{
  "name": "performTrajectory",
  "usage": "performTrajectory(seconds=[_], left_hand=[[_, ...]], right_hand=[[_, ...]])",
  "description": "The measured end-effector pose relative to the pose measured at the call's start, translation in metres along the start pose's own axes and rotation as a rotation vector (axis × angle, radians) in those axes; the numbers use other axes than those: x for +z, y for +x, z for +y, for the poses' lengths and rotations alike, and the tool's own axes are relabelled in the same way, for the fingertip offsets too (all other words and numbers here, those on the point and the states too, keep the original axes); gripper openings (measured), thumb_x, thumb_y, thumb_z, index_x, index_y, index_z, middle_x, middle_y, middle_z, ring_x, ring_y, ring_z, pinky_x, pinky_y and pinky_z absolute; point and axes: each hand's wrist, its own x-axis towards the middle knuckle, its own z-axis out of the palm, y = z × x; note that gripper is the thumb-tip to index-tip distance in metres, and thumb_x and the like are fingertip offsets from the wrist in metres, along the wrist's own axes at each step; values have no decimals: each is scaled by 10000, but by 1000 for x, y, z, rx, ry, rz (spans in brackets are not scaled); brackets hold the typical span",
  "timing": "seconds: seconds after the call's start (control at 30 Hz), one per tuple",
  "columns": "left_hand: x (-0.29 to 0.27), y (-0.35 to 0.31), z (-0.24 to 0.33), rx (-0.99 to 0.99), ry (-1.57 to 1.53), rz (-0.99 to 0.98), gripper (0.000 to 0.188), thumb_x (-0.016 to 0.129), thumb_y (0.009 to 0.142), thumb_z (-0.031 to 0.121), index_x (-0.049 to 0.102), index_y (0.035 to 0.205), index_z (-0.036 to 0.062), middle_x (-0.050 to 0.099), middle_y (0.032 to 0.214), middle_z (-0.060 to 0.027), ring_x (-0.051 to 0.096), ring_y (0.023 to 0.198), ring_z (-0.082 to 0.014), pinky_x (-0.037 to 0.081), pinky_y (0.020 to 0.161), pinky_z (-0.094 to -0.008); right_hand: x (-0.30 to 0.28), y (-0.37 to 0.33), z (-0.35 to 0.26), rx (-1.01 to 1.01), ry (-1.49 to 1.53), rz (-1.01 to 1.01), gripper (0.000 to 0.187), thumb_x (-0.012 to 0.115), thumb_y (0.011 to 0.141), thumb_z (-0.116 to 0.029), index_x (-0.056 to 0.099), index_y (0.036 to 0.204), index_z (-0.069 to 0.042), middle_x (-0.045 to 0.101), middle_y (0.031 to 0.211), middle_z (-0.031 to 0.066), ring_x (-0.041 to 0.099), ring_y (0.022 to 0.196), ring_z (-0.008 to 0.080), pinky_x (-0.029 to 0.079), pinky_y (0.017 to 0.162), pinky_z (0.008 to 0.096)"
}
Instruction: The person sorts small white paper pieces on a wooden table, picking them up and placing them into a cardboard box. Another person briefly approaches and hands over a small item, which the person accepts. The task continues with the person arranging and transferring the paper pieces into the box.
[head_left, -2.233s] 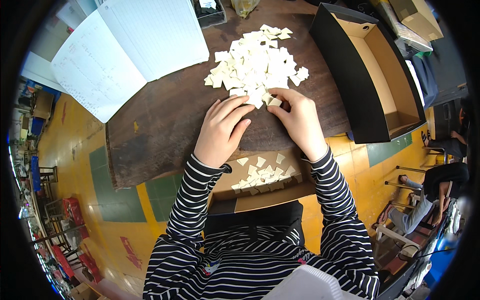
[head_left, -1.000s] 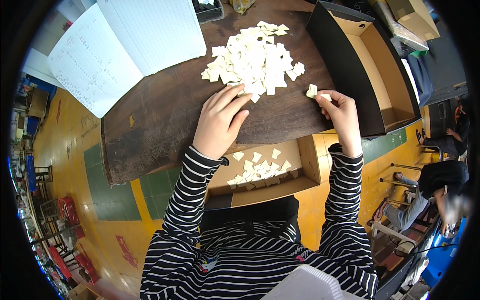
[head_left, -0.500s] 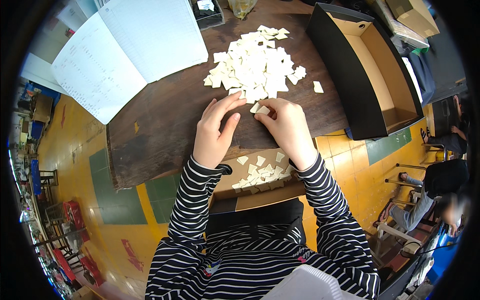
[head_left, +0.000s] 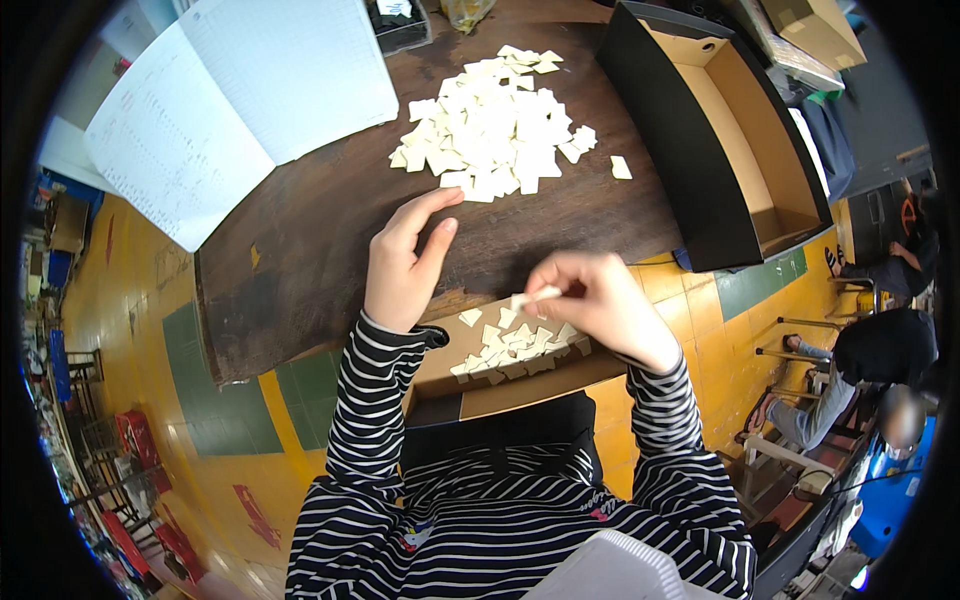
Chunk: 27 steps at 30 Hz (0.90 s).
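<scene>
Starting at the upper left of the frame: an open notebook (head_left: pixel 235 110) with pale lined pages lies on the dark wooden table (head_left: pixel 320 250), tilted, one corner hanging past the table edge. Centre-left, the left hand (head_left: pixel 405 265) rests flat on the tabletop, fingers loosely spread and pointing up toward the pile, holding nothing. Upper centre, a pile of cream cardboard pieces (head_left: pixel 495 125), small, flat, roughly square, overlapping in a loose heap; one stray piece (head_left: pixel 621 167) sits alone just right of it. Lower centre, at the table's near edge, a shallow brown cardboard tray (head_left: pixel 480 385) on the person's lap holds a smaller scatter of the same cream pieces. Right of centre, the right hand (head_left: pixel 595 305) hovers over that tray, thumb and forefinger pinching one single cream piece (head_left: pixel 535 296), seen nearly edge-on, thin and pale; the other fingers are curled in. Upper right, a long black box (head_left: pixel 690 190) with a tan cardboard inside stands open on the table's right end. Striped black-and-white sleeves cover both arms. Far right edge, another person sits low, blurred.
</scene>
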Motion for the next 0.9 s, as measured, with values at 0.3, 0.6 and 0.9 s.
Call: performTrajectory(seconds=[0.3,0.6,0.9], left_hand=[[16,1,-3,144,527,-204,427,604,985,238,579,1392,110,523,1491,-68,400,1437,-313,267,1194,-497],[14,0,-2,156,531,-235,373,576,1003,255,612,1343,106,540,1472,-64,401,1434,-315,269,1193,-515],[14,0,0,144,513,-235,366,602,987,229,623,1330,103,553,1461,-64,415,1428,-314,274,1193,-511]], right_hand=[[0,-3,7,-242,-216,263,261,763,809,-10,698,1062,3,683,917,60,603,703,99,502,644,253],[-10,93,25,-398,-424,576,327,766,812,-69,697,1117,28,661,847,124,582,681,184,502,672,321],[-31,50,21,-73,257,286,220,712,905,-110,733,1067,38,647,752,-22,514,664,38,429,634,212]])
